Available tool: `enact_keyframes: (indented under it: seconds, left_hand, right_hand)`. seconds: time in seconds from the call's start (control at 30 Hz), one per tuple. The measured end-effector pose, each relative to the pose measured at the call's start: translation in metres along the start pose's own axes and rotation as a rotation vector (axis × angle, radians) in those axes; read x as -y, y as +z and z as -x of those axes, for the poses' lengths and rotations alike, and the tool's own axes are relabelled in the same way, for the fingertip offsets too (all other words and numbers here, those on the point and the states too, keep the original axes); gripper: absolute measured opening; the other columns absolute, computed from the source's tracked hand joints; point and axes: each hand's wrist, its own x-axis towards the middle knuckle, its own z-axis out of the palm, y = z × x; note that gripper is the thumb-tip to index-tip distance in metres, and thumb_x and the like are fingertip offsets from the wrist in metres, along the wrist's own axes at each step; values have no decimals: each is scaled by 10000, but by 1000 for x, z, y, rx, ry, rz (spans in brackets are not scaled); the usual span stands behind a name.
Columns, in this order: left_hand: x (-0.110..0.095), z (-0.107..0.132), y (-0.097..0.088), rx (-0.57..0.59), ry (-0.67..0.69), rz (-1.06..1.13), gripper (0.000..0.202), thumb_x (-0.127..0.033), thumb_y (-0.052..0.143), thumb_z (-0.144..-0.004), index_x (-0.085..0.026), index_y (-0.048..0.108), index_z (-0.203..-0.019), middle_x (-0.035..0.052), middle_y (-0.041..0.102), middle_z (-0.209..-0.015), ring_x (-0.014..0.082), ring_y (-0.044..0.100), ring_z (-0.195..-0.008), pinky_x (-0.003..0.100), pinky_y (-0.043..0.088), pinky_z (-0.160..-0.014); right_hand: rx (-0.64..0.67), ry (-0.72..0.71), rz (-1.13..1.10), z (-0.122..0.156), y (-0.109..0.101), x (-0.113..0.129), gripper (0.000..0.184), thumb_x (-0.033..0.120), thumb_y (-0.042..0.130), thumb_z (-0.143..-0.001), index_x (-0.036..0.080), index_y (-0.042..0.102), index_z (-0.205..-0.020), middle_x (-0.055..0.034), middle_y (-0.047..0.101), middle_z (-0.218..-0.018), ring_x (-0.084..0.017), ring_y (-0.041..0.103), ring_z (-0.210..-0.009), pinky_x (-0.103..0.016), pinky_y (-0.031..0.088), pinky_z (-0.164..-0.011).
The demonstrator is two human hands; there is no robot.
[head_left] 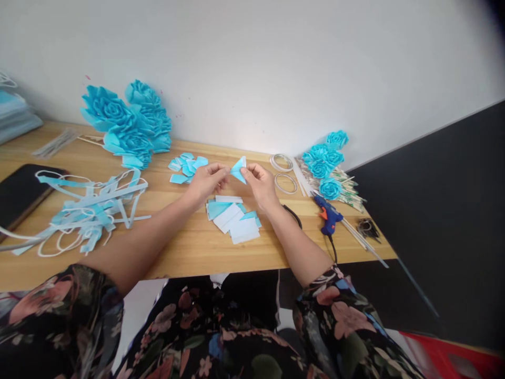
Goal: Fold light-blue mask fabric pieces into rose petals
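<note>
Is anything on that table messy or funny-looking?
Yes, the tangled straps on the left, beside the phone. They loop and cross every which way, so they look messy. I don't see anything spilled or broken.

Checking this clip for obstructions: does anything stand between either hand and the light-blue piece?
Nothing visible does. The right hand pinches the light-blue piece directly, and the left hand has its fingertips at the opposite edge. The rectangular sheets lie on the table, nearer the person.
</note>
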Motion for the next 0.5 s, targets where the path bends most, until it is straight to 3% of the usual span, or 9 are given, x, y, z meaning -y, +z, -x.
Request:
enact_keyframes:
  seconds: [0.5]
  left_hand:
    - [3, -2, -1, -7, 63, -40, 228, -343, 722, -734, -152, 604, -698, -18, 573, -567, 75, 482, -483, 215, 386, -495]
  right_hand:
    - [77, 10, -25, 0, -1, -6, 267, 448, 696, -809, 187, 674, -863, 33, 596, -737, -94, 464, -656, -241, 382, -651]
